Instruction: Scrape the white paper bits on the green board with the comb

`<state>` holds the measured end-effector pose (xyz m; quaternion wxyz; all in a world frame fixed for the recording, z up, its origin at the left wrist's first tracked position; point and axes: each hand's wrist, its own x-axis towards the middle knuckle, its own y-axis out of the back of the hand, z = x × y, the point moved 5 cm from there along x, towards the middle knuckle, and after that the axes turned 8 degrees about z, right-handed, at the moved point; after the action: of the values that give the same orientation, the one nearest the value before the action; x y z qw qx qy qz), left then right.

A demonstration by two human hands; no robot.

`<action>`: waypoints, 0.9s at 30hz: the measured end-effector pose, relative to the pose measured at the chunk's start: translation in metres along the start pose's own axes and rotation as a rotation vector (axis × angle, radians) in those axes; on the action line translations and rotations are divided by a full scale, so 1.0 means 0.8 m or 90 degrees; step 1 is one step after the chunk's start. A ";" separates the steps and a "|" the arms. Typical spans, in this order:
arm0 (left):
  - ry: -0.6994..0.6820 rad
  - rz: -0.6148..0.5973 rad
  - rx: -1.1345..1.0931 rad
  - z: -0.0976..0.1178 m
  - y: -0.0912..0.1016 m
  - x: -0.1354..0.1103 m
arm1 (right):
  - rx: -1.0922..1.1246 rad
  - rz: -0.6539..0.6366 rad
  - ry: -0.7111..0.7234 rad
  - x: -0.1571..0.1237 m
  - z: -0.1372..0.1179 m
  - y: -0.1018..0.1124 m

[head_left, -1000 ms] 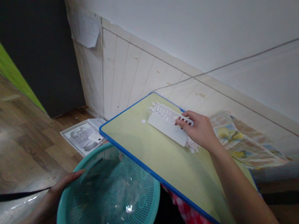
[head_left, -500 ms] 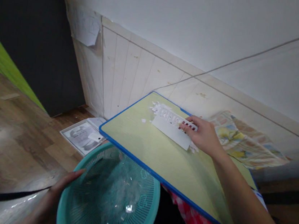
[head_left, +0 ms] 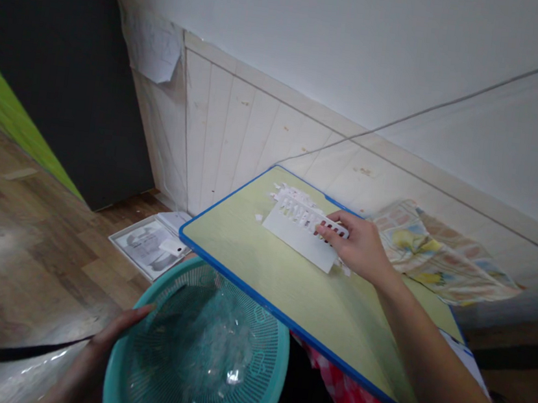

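My right hand [head_left: 355, 241] grips the right end of a white card [head_left: 298, 236] with a row of cut-out slots along its upper edge. The card is tilted over the yellow, blue-edged tabletop [head_left: 225, 238], and small white paper scraps [head_left: 294, 195] lie behind it. A few more scraps show near its right end. At lower left my left hand [head_left: 107, 345] holds the rim of a turquoise plastic basket [head_left: 270, 385], thumb over the edge and the other fingers hidden. Clear crinkled plastic [head_left: 222, 346] lies inside the basket, which stands just below the table's front edge.
A patterned cloth [head_left: 420, 246] lies at the table's back right, against the wall. On the wooden floor [head_left: 53, 240] left of the table is a white box [head_left: 146, 245]. A cable [head_left: 427, 110] runs across the wall. Red checked fabric [head_left: 344, 387] shows under the table.
My right hand has drawn the white card slightly left and toward me, uncovering more of the scraps behind it. My left hand and the basket have hardly moved.
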<state>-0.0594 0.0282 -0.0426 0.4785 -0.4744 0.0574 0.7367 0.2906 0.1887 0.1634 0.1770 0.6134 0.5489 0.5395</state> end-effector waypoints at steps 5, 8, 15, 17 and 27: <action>-0.012 0.013 0.007 0.003 0.000 0.001 | -0.016 0.032 0.000 0.005 -0.001 -0.009; -0.020 0.017 0.000 0.003 0.004 0.004 | 0.014 0.019 0.001 0.006 -0.002 -0.014; -0.008 0.007 -0.038 0.001 0.009 0.008 | 0.043 0.029 0.013 0.006 -0.002 -0.013; -0.017 0.015 -0.038 0.002 0.009 0.007 | 0.059 0.020 0.010 0.006 -0.002 -0.013; -0.038 0.050 -0.009 0.007 0.012 0.003 | 0.050 0.029 -0.006 -0.009 0.014 -0.013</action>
<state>-0.0710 0.0277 -0.0448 0.4475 -0.4533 0.0565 0.7688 0.2964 0.1902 0.1472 0.1428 0.6350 0.5546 0.5184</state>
